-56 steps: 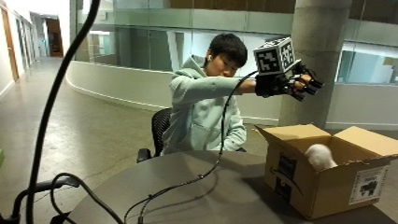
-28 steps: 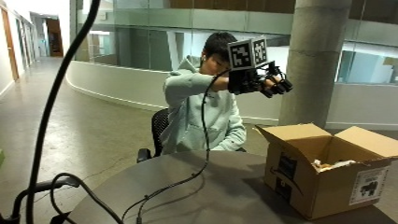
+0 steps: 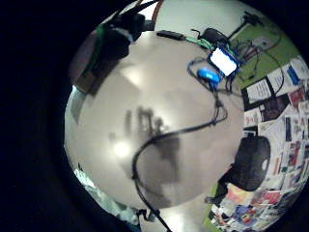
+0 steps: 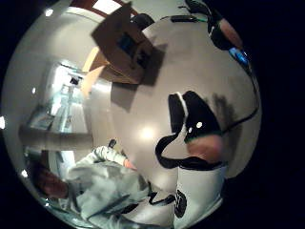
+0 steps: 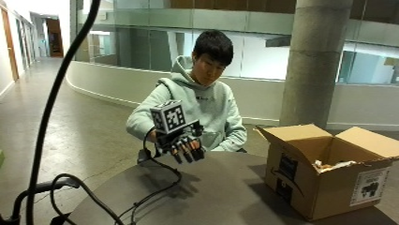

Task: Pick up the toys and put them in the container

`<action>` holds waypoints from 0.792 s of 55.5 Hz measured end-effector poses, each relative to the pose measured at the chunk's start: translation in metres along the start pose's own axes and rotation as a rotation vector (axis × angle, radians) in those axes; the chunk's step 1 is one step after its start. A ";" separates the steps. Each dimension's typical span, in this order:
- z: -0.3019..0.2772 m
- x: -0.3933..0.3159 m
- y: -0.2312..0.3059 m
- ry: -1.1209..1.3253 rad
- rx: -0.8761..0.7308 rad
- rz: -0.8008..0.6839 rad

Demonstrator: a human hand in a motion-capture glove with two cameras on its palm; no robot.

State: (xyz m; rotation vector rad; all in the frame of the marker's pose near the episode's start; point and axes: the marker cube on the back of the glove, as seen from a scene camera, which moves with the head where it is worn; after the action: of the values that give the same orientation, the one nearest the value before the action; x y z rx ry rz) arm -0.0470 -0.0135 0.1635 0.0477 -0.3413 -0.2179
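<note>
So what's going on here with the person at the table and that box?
A person sits at a round table with an open cardboard box on it. Their gloved right hand hovers above the tabletop, away from the box, fingers hanging relaxed and holding nothing. Something pale shows inside the box, but it is too small to identify. No loose toy is visible on the table.

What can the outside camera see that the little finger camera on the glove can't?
Only the outside view shows the open brown cardboard box with something pale inside it, the seated person in the grey-green hoodie, and the black-gloved right hand itself, fingers hanging relaxed just above the table with nothing in it. Only the little finger side palm view shows the hand's shadow on the tabletop, a blue-edged device with a lit screen, and papers spread over the floor. Both show the round grey table and a black cable trailing across it.
</note>
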 end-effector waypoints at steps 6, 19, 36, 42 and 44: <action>0.050 0.022 0.022 -0.012 0.115 0.031; 0.110 0.038 0.027 0.010 0.190 0.073; 0.108 0.040 0.031 0.007 0.195 0.094; 0.109 0.039 0.033 0.013 0.204 0.105; 0.109 0.039 0.033 0.012 0.206 0.106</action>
State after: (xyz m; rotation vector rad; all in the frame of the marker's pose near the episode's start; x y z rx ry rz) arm -0.0416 0.0088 0.2817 0.2337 -0.3520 -0.0765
